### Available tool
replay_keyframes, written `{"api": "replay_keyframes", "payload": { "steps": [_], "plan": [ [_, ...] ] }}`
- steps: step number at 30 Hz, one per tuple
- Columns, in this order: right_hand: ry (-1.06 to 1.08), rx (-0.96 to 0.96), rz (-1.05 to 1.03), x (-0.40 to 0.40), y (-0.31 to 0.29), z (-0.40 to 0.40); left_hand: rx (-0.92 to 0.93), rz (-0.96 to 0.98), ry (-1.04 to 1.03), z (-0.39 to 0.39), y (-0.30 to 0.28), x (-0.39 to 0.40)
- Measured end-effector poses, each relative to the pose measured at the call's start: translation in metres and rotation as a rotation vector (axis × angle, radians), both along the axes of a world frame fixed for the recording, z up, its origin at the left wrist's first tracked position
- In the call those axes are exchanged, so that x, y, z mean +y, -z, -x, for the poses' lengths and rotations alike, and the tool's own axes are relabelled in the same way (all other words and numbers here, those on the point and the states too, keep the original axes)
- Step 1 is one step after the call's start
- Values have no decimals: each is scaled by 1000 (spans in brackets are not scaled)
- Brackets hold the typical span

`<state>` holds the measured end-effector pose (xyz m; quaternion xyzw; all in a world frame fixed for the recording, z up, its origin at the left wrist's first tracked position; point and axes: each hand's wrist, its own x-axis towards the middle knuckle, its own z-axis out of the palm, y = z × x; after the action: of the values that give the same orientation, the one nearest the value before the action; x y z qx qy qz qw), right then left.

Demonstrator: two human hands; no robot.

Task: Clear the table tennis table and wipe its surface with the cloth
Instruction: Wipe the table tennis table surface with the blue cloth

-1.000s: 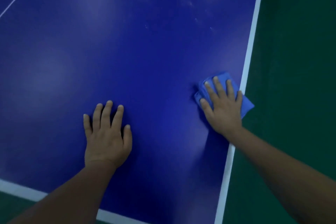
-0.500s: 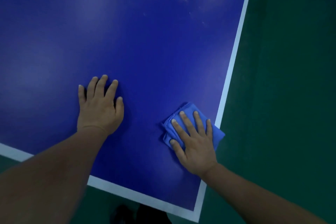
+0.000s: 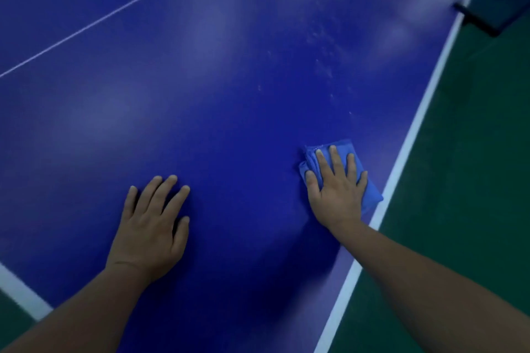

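The blue table tennis table (image 3: 229,80) fills most of the view, with a thin white centre line and white edge bands. A folded blue cloth (image 3: 368,189) lies near the table's right edge. My right hand (image 3: 337,189) presses flat on the cloth with straight, spread fingers. My left hand (image 3: 152,226) rests flat on the bare surface to the left, fingers spread. Pale smudges and specks (image 3: 327,49) mark the surface farther ahead of the cloth.
Green floor (image 3: 473,180) lies to the right of the table's white side edge (image 3: 413,129). A black net clamp (image 3: 476,18) sits at the far right edge. The table's near end line (image 3: 20,292) shows at bottom left.
My right hand slid the cloth toward me along the right edge, then pushed it forward again. The view tilted up, bringing the centre line and net clamp into sight. My left hand stayed planted.
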<state>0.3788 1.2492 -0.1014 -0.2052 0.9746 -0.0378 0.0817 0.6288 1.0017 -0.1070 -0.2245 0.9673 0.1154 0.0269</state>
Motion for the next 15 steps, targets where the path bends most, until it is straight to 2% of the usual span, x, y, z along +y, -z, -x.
{"api": "replay_keyframes", "payload": {
  "steps": [2, 5, 10, 13, 15],
  "plan": [
    [-138, 0, 15, -24, 0, 35, 32, -1, -72, 9, -3, 9],
    [-449, 24, 37, -64, 4, 66, 91, -6, -333, 44, -10, 29],
    [-1154, 51, 127, -66, 10, 96, 228, -142, -1026, 133, -15, 32],
    [-1514, 48, 163, -76, 11, 115, 141, -127, -1133, 147, -8, 27],
    [-1622, 38, 161, -115, 14, 133, 85, -114, -1113, 148, -3, 27]
  ]
}}
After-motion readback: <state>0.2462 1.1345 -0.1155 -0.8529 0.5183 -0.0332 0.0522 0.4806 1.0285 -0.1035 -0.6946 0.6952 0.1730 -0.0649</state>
